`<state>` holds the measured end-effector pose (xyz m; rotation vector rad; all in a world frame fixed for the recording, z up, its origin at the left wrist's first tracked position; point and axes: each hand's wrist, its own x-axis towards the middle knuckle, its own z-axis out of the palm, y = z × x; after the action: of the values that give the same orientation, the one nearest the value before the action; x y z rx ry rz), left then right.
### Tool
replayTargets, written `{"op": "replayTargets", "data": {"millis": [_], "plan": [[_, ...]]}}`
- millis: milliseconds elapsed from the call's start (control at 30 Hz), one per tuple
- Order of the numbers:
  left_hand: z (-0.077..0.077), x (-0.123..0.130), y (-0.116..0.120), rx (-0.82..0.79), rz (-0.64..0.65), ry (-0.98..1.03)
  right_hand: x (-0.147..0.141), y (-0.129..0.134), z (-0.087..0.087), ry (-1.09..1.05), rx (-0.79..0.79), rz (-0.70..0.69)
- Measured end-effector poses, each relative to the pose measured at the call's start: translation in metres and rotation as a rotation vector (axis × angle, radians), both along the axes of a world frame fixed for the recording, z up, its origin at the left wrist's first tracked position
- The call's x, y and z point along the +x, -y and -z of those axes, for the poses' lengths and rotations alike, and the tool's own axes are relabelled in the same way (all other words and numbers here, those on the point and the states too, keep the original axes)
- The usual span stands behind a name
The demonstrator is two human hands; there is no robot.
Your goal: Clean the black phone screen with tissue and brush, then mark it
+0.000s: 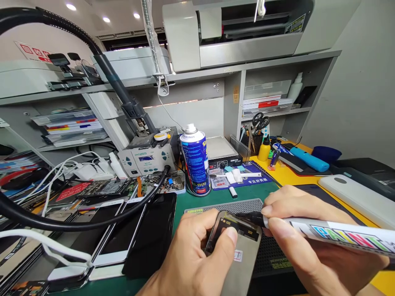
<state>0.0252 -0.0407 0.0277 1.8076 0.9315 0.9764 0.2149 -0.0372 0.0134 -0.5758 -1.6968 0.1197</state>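
Your left hand [200,259] grips the phone screen [243,269] near its left edge, thumb on top, over the grey pad [228,204]; your right hand [304,242] pinches the paint marker [348,234], tip at the screen's top edge, contact unclear. Spray can [195,164] stands just past the pad's far edge, black phone [151,234] lies left of your left hand, strips of green mat [253,192] between.
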Motion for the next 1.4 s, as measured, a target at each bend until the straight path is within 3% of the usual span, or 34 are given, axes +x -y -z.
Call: {"op": "replayTargets", "data": {"millis": [400,533,633,833,967,1033,1100,1167,1267,1400], "plan": [[0.003,0.0,0.0,0.002,0.021,-0.115,-0.006,0.001,-0.001,-0.064,-0.059,-0.028],[0.001,0.0,0.001,-0.022,0.015,-0.041,-0.003,-0.004,-0.006,-0.387,-0.184,0.033],[0.003,-0.002,0.002,-0.001,0.0,-0.031,0.001,-0.012,-0.008,-0.594,-0.336,-0.003],[0.004,-0.005,0.007,0.169,-0.115,-0.09,0.004,-0.021,-0.004,-0.68,-0.4,-0.033],[0.002,-0.008,0.006,0.453,-0.171,-0.133,0.003,-0.026,-0.001,-0.705,-0.459,-0.004],[0.003,-0.009,0.003,0.747,-0.173,-0.118,0.003,-0.031,0.0,-0.72,-0.453,0.025],[0.005,-0.01,0.001,1.114,-0.041,-0.099,0.002,-0.036,0.001,-0.738,-0.431,0.041],[0.006,-0.01,0.002,1.338,0.029,-0.285,0.003,-0.041,0.001,-0.743,-0.428,0.029],[0.004,-0.011,0.008,1.475,0.076,-0.483,0.003,-0.046,0.002,-0.742,-0.446,0.038],[0.003,-0.017,0.015,1.505,0.089,-0.564,0.004,-0.05,0.002,-0.738,-0.435,0.053]]}}
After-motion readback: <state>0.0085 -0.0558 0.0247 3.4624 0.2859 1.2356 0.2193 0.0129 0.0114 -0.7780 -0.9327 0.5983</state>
